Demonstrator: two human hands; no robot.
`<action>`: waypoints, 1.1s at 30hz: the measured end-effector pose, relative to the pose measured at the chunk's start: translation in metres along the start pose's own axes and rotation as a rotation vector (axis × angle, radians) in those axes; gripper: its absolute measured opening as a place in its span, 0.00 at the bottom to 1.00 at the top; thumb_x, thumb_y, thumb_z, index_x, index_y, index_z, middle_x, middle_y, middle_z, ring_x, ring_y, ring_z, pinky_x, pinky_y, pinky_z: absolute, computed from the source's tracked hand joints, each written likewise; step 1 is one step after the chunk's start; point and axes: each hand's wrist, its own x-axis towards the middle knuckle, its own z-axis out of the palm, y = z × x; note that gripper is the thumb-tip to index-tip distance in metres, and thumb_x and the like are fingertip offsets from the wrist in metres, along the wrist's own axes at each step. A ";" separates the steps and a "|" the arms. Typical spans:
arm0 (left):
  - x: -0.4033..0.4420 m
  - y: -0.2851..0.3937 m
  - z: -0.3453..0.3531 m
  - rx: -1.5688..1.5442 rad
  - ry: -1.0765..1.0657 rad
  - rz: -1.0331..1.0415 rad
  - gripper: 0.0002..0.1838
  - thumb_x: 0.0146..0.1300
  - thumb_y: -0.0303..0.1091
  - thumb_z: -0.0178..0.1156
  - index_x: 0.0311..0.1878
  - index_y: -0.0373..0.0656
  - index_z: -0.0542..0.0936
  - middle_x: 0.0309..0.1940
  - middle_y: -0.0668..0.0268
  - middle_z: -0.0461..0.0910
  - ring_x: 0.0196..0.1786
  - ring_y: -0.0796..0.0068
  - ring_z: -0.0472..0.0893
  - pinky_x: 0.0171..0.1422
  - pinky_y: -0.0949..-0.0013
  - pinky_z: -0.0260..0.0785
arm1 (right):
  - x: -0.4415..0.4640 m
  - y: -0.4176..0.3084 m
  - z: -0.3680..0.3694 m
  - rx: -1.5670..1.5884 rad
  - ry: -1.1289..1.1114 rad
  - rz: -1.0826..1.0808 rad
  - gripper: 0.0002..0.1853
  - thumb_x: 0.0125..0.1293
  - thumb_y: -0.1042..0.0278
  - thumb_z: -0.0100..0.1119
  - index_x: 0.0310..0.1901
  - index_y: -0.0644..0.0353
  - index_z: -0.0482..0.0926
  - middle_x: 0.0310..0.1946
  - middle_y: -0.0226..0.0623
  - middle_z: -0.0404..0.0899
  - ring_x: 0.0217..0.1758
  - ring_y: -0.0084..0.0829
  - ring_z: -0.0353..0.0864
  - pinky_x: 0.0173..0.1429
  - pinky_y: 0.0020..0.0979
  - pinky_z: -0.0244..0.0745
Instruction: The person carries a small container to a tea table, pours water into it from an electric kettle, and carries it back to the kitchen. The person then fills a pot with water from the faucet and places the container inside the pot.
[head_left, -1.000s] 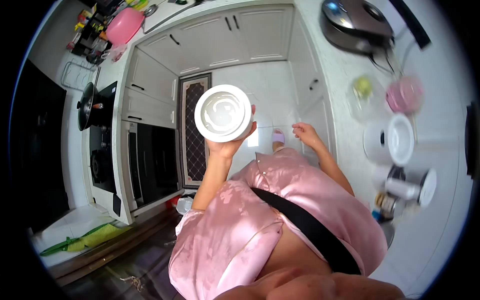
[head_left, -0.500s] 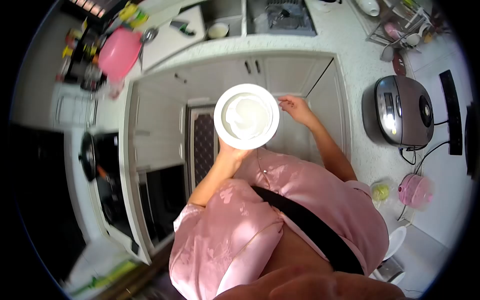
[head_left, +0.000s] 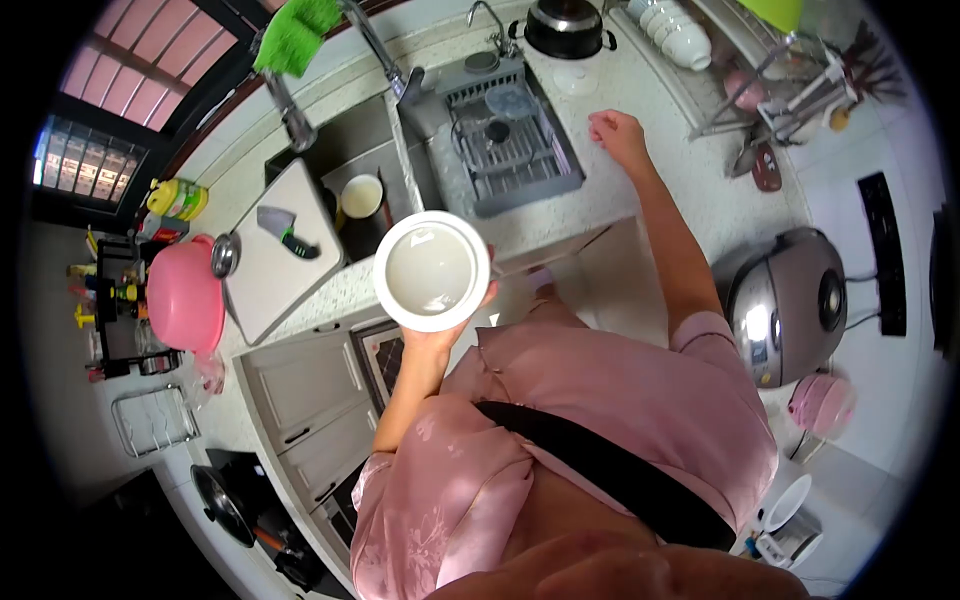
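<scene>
A white round bowl (head_left: 432, 272) with a wide rim rests in my left hand (head_left: 436, 336), whose fingers wrap round its underside and right edge. It is held near the counter's front edge, below the sink. My right hand (head_left: 618, 134) is over the counter to the right of the dish rack, its fingers curled together; whether anything is in them is too small to tell. The grey dish rack (head_left: 510, 140) stands in the right basin. Inside the left basin (head_left: 372, 225) is a cream bowl (head_left: 362, 196).
A white cutting board (head_left: 282, 270) bears a knife (head_left: 290, 232) left of the sink, beside a pink basin (head_left: 186, 292). The faucet (head_left: 375, 45) has a green cloth near it. A black pot (head_left: 563, 28) and rice cooker (head_left: 790, 306) stand rightward.
The view has swung toward the sink, which now shows fully with the window. My right hand has moved up and away from the bowl, over the counter. The bowl stays in my left hand.
</scene>
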 end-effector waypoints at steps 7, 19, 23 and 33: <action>0.094 0.013 0.022 -0.027 0.023 0.108 0.29 0.59 0.58 0.48 0.59 0.54 0.70 0.66 0.62 0.63 0.66 0.50 0.61 0.54 0.34 0.61 | 0.194 0.062 -0.042 -0.439 0.298 0.208 0.11 0.57 0.66 0.55 0.36 0.63 0.81 0.31 0.44 0.82 0.37 0.41 0.82 0.43 0.36 0.75; 0.182 0.017 0.043 -0.100 -0.035 0.135 0.28 0.60 0.57 0.50 0.58 0.50 0.71 0.63 0.61 0.65 0.65 0.49 0.63 0.54 0.32 0.64 | 0.305 0.110 -0.042 -0.908 0.219 0.181 0.10 0.58 0.68 0.55 0.37 0.66 0.77 0.39 0.51 0.80 0.43 0.49 0.80 0.45 0.43 0.75; 0.188 0.020 0.043 -0.082 -0.005 0.136 0.29 0.61 0.57 0.50 0.60 0.50 0.69 0.65 0.60 0.63 0.65 0.49 0.62 0.54 0.32 0.64 | 0.312 0.100 -0.045 -0.808 0.094 0.237 0.08 0.55 0.69 0.57 0.31 0.65 0.77 0.27 0.46 0.79 0.28 0.43 0.80 0.32 0.41 0.74; 0.174 0.028 0.043 -0.169 0.009 0.075 0.31 0.60 0.58 0.50 0.62 0.51 0.68 0.66 0.61 0.62 0.67 0.50 0.60 0.56 0.32 0.62 | 0.286 0.044 -0.052 1.077 0.185 0.459 0.06 0.55 0.75 0.52 0.23 0.59 0.68 0.18 0.37 0.68 0.16 0.31 0.66 0.18 0.28 0.60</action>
